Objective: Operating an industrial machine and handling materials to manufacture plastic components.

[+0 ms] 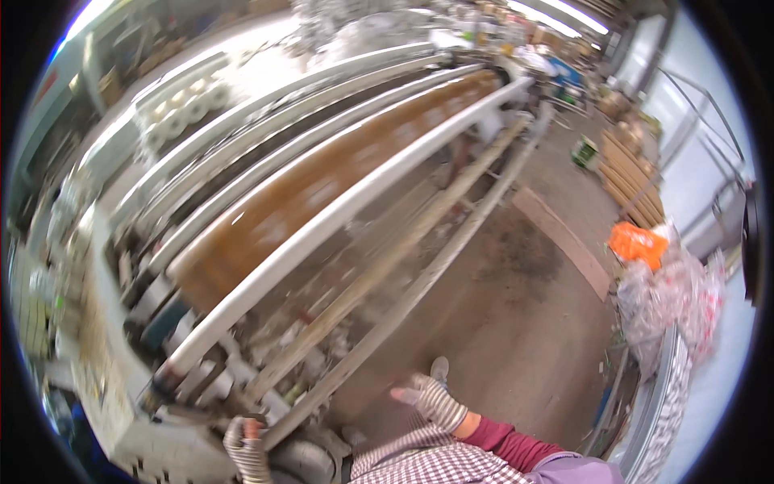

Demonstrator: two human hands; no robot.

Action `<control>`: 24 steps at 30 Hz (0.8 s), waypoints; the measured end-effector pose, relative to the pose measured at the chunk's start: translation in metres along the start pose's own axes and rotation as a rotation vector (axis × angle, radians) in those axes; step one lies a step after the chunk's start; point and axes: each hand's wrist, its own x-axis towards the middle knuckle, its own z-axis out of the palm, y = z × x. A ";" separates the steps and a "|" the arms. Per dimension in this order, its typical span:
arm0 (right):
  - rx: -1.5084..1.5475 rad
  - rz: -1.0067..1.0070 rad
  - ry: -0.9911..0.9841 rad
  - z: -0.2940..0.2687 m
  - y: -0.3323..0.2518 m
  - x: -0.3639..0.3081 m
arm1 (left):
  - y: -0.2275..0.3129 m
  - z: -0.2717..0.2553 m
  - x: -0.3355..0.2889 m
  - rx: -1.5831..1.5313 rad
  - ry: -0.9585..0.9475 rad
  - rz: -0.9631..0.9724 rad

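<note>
My left hand, in a striped glove with bare fingertips, is closed at the near end of a long machine. Its fingers curl beside the end of the lower rail; whether something small is in them is hidden. My right hand, gloved the same way, hovers over the floor in front of my checked apron. Blurred, its thumb and fingers look apart, with nothing visible in them. Beyond the rail, a white roller bar runs the machine's length, in front of a wide roll of brown film.
White scraps lie under the rollers. To the right are clear plastic bags, an orange bag, stacked cardboard and a green container. A flat strip lies on the floor. White rolls stand behind the machine.
</note>
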 end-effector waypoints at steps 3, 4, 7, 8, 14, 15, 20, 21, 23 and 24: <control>0.115 -0.011 0.092 -0.087 -0.030 -0.010 | 0.078 0.139 0.014 -0.172 -0.311 0.008; 0.117 -0.036 0.108 -0.123 -0.041 -0.010 | 0.096 0.186 0.021 -0.207 -0.407 0.056; 0.214 -0.138 0.199 -0.214 -0.078 -0.015 | 0.162 0.299 0.032 -0.234 -0.667 0.069; 0.200 -0.224 0.249 -0.238 -0.094 -0.013 | 0.179 0.329 0.038 -0.243 -0.754 0.140; 0.239 -0.393 0.349 -0.354 -0.216 0.029 | 0.265 0.456 0.086 -0.234 -0.926 0.098; 0.237 -0.401 0.352 -0.371 -0.227 0.042 | 0.268 0.475 0.098 -0.236 -0.929 0.106; 0.323 -0.413 0.355 -0.478 -0.275 0.104 | 0.303 0.579 0.180 -0.196 -0.858 0.058; 0.344 -0.394 0.382 -0.499 -0.284 0.114 | 0.316 0.598 0.203 -0.213 -0.831 0.057; 0.197 -0.364 0.517 -0.555 -0.296 0.129 | 0.327 0.650 0.251 -0.236 -0.747 0.139; 0.206 -0.376 0.562 -0.581 -0.307 0.137 | 0.342 0.675 0.281 -0.258 -0.735 0.238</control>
